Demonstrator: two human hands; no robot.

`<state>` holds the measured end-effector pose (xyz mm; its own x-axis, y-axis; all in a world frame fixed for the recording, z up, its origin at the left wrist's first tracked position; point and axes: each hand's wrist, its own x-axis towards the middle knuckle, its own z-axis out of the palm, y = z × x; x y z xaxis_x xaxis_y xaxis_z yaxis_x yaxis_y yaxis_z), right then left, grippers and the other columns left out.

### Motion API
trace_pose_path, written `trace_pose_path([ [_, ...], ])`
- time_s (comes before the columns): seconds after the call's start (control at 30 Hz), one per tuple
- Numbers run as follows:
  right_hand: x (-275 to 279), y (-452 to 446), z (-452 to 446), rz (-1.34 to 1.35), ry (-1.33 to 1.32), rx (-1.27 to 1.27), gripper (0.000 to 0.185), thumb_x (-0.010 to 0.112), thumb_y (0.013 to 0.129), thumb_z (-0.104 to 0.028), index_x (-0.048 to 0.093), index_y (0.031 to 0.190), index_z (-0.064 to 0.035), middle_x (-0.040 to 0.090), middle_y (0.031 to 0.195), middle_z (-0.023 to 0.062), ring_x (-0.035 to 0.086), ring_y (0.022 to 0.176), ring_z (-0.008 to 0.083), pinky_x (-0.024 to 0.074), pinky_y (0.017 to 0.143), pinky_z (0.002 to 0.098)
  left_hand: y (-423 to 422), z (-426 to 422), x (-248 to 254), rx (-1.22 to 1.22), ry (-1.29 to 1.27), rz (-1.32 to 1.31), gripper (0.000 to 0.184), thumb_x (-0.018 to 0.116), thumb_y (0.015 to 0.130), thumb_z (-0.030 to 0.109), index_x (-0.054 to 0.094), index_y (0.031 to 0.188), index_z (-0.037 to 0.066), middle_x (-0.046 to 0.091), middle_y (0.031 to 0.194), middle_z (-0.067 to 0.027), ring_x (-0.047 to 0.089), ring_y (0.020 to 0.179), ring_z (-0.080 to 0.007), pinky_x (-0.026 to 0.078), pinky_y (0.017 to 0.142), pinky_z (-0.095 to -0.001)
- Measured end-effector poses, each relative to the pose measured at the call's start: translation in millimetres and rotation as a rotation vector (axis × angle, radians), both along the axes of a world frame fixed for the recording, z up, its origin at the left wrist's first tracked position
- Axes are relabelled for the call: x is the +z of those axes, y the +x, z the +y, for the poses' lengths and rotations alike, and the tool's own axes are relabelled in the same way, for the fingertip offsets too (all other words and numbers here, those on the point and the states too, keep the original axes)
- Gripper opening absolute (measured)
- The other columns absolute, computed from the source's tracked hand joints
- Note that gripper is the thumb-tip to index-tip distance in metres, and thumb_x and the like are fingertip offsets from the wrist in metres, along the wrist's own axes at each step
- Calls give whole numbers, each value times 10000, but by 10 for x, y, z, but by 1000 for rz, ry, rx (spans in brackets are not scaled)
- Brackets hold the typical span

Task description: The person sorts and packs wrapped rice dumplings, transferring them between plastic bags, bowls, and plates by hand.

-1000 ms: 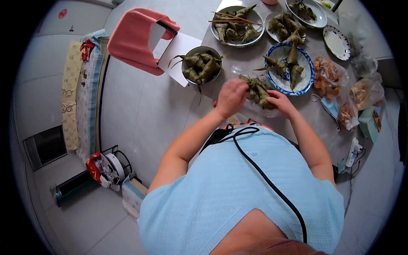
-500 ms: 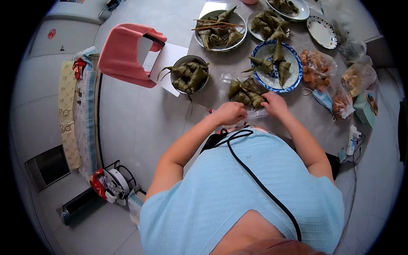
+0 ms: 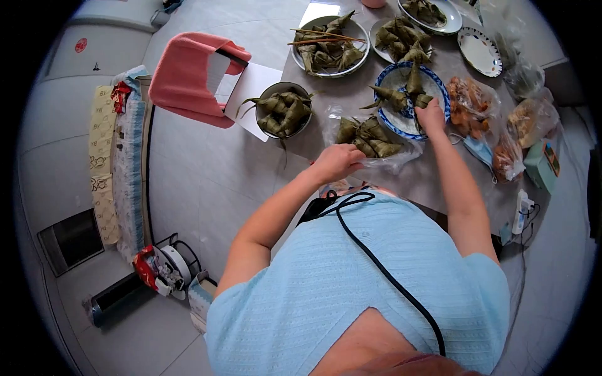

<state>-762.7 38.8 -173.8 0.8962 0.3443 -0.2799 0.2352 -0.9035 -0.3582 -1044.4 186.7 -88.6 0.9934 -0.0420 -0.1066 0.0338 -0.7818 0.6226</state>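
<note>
My right hand (image 3: 431, 118) is closed on a zongzi (image 3: 424, 100), a leaf-wrapped dumpling, at the right side of a blue-rimmed plate (image 3: 390, 119). Other zongzi lie on that plate, with pointed leaf tips. Close to my body, a clear plastic bag (image 3: 401, 160) is spread on the table with several zongzi (image 3: 370, 135) on it. My left hand (image 3: 340, 163) is at the bag's near left edge, its fingers curled on the plastic beside the zongzi. Its fingertips are partly hidden.
A dark bowl of zongzi (image 3: 284, 110) stands left, by a pink-draped chair (image 3: 188, 78). Behind are a large metal bowl (image 3: 362, 59) with chopsticks on its zongzi and several plates. Bagged food (image 3: 473, 103), a blue mask (image 3: 478, 149) and a power strip (image 3: 520, 212) lie right.
My right hand has moved from the bagged zongzi up and right to a zongzi on the blue-rimmed plate and closed on it. My left hand stays almost in place at the bag.
</note>
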Motion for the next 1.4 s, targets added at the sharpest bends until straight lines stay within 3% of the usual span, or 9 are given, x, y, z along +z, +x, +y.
trace_pose_path([
  [0.2, -128, 187, -295, 508, 460, -164, 340, 660, 804, -253, 583, 1012, 4, 669, 919, 102, 645, 779, 196, 516, 695, 321, -41, -2, 7, -15, -2, -18, 154, 641, 801, 184, 635, 911, 76, 595, 860, -90, 590, 827, -298, 483, 695, -406],
  [0.27, -84, 118, -449, 1119, 902, -376, 363, 611, 864, -179, 539, 1162, 15, 643, 934, 106, 640, 787, 205, 533, 657, 304, -37, -4, 23, -20, 0, -14, 149, 643, 796, 180, 637, 909, 84, 591, 848, -83, 590, 822, -295, 483, 694, -403],
  [0.47, 383, -539, -393, 1209, 1021, -207, 411, 621, 859, -119, 515, 1233, 10, 614, 1103, 108, 611, 928, 195, 512, 803, 301, -69, -49, 67, -93, 8, -79, 137, 641, 797, 183, 660, 905, 102, 586, 816, -77, 596, 806, -273, 487, 679, -391],
  [0.67, 251, -1100, -142, 542, 508, 649, 474, 695, 718, -91, 600, 1183, -82, 602, 1178, 128, 611, 995, 258, 481, 882, 347, -144, -92, 72, -154, 92, -109, 139, 658, 743, 161, 674, 874, 118, 587, 773, -57, 606, 779, -258, 493, 670, -377],
  [0.83, 482, -1315, -42, 159, 245, 1087, 297, 630, 720, -103, 652, 1015, -128, 621, 979, 46, 559, 1004, 267, 489, 805, 389, -222, -81, 71, -114, 86, -98, 146, 662, 731, 157, 674, 874, 127, 591, 783, -54, 609, 773, -259, 493, 665, -384],
  [0.97, 442, -1146, 24, 163, 190, 1096, 257, 625, 741, -105, 655, 996, -120, 634, 964, 52, 582, 962, 275, 490, 800, 384, -271, -46, 104, -39, 27, -92, 120, 657, 762, 156, 671, 874, 117, 593, 791, -56, 607, 784, -256, 489, 660, -391],
  [1.07, 199, -749, 175, -38, 716, 604, 203, 632, 805, -177, 658, 975, -70, 651, 904, 108, 617, 840, 314, 490, 794, 377, -297, -14, 150, -22, 41, -80, 107, 654, 777, 157, 669, 873, 112, 593, 794, -59, 605, 785, -255, 488, 654, -391],
  [1.2, 101, -248, 407, -428, 350, 471, 353, 648, 801, -211, 591, 1129, -93, 599, 1106, 108, 550, 1032, 294, 468, 855, 391, -296, 2, 150, 0, 13, -100, 103, 655, 774, 154, 671, 868, 114, 592, 792, -60, 602, 773, -256, 489, 649, -384],
  [1.4, -92, -101, 569, -199, 257, 603, 413, 666, 776, -217, 582, 1150, -63, 602, 1079, 132, 544, 1021, 336, 446, 880, 406, -280, 1, 138, 7, 5, -115, 73, 650, 781, 141, 668, 845, 109, 589, 778, -55, 599, 758, -251, 488, 641, -375],
])
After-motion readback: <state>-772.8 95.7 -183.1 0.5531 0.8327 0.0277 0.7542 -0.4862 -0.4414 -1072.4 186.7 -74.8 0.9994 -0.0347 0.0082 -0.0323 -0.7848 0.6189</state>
